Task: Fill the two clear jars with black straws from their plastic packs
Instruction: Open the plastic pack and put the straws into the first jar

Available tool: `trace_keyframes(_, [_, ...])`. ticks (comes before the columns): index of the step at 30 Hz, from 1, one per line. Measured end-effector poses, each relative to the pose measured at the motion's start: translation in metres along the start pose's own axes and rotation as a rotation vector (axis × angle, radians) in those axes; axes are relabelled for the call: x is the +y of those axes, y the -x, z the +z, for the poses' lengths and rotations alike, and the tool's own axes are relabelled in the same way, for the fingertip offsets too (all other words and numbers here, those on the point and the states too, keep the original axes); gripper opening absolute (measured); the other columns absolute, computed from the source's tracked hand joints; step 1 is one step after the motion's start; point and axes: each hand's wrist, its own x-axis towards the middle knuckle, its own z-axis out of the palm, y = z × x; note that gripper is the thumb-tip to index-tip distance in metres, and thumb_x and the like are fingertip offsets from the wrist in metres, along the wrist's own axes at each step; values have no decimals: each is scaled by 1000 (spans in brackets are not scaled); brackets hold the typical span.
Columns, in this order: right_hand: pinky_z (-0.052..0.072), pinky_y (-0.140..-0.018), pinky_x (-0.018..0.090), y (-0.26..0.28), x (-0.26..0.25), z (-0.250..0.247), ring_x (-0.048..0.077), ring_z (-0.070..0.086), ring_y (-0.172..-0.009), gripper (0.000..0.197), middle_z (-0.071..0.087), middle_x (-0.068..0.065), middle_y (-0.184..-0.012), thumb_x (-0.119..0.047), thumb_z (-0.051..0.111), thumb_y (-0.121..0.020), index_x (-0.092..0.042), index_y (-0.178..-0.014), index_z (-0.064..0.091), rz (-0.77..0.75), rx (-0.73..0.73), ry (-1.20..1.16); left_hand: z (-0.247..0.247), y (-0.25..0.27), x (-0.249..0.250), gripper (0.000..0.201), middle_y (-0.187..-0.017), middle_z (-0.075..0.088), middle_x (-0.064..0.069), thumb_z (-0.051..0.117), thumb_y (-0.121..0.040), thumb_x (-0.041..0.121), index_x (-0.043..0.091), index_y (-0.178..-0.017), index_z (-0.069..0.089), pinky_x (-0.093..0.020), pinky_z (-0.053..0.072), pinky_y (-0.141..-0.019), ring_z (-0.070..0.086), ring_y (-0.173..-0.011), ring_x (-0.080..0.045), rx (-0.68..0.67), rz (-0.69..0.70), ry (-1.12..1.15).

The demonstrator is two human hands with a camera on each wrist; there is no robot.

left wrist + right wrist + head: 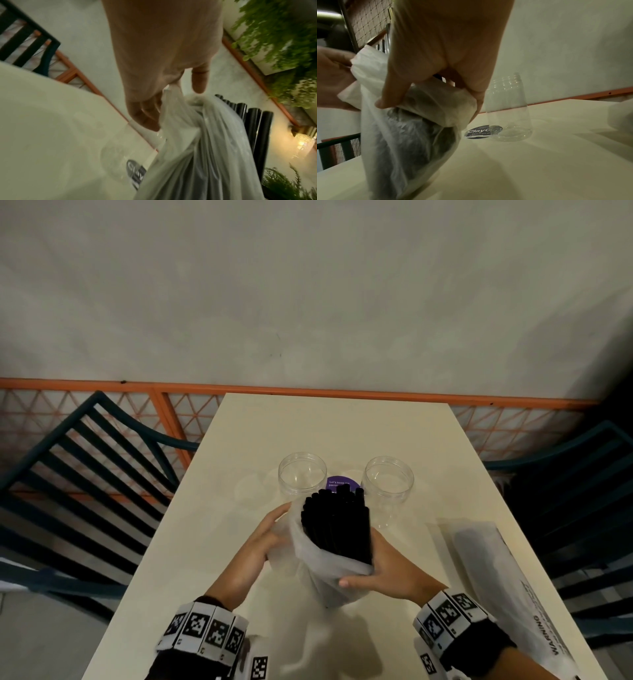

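A bundle of black straws [337, 525] sticks up out of a milky plastic pack [322, 570] held upright over the table's middle. My right hand [380, 573] grips the pack round the straws [436, 102]. My left hand [263, 539] pinches the pack's loose top edge [169, 93] on the left side. Two clear empty jars stand just beyond: the left jar [302, 479] and the right jar [388, 491], also in the right wrist view [508, 111]. The pack's lower end touches the table.
The cream table [342, 426] carries a round purple sticker [342, 483] between the jars. A second plastic pack [493, 577] with warning print lies at the right edge. Dark slatted chairs [85, 474] stand on both sides. An orange railing [171, 419] runs behind.
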Motion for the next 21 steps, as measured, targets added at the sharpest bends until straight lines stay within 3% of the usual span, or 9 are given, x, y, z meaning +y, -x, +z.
trace_keyframes(2, [29, -111, 29, 1, 0, 0, 7, 31, -131, 95, 33, -7, -140, -39, 77, -70, -39, -140, 14, -12, -3, 1, 0, 1, 6, 52, -111, 65, 18, 63, -66, 47, 37, -116, 52, -14, 47, -82, 59, -102, 6, 10, 8, -90])
trace_keyframes(5, [26, -110, 27, -1, 4, 1, 7, 29, -131, 93, 32, -5, -140, -40, 76, -71, -40, -139, 13, -19, -10, 7, 5, -2, 3, 55, -112, 65, 2, 68, -64, 51, 25, -110, 55, -25, 49, -89, 61, -104, -7, 127, 47, -167])
trace_keyframes(7, [29, -111, 29, -2, 8, 2, 9, 32, -131, 87, 35, -3, -139, -45, 76, -66, -49, -130, 18, -9, 19, 7, 7, -6, -1, 41, -105, 68, -1, 70, -74, 36, 16, -108, 57, -25, 50, -87, 62, -101, -15, 167, 54, -113])
trace_keyframes(9, [34, -108, 31, -2, 11, 1, 12, 38, -127, 82, 40, -1, -134, -50, 78, -60, -56, -120, 22, 21, 31, 4, 8, -7, -5, 25, -90, 73, -3, 60, -85, 10, 10, -109, 54, -22, 52, -74, 65, -89, -20, 170, 30, -50])
trace_keyframes(12, [40, -103, 25, 0, 10, -4, 9, 46, -124, 71, 49, -8, -128, -43, 78, -67, -44, -124, 35, 44, -42, -24, 8, -7, -8, 36, -83, 72, -9, 49, -87, -4, 16, -117, 49, -26, 53, -67, 67, -77, -21, 160, -13, 72])
trace_keyframes(14, [40, -104, 26, -1, 9, -6, 5, 47, -123, 72, 52, -9, -130, -42, 74, -71, -30, -132, 38, 32, -84, -41, 6, -8, -10, 45, -101, 67, -11, 52, -87, 4, 30, -124, 46, -31, 51, -82, 65, -92, -21, 132, -9, 63])
trace_keyframes(16, [39, -107, 29, -2, 8, -10, 4, 46, -124, 75, 50, -6, -133, -41, 73, -73, -24, -136, 36, 22, -84, -26, 2, -9, -12, 45, -123, 60, -2, 56, -87, 19, 35, -127, 45, -32, 43, -98, 57, -114, -15, 88, 26, -53])
trace_keyframes(18, [37, -108, 25, -1, 9, -14, 3, 44, -127, 76, 48, -7, -137, -37, 73, -76, -21, -139, 34, -7, -95, -37, -2, -9, -11, 45, -127, 58, 5, 60, -86, 31, 31, -128, 47, -28, 44, -98, 53, -119, -10, 93, 62, -95])
trace_keyframes(21, [35, -109, 30, 4, 15, -23, 6, 39, -131, 87, 43, -7, -143, -52, 69, -70, -22, -142, 31, 46, -46, -29, -12, -8, -9, 78, -120, 64, 4, 75, -63, 50, 23, -130, 46, -19, 50, -84, 59, -112, -10, 105, 97, -14])
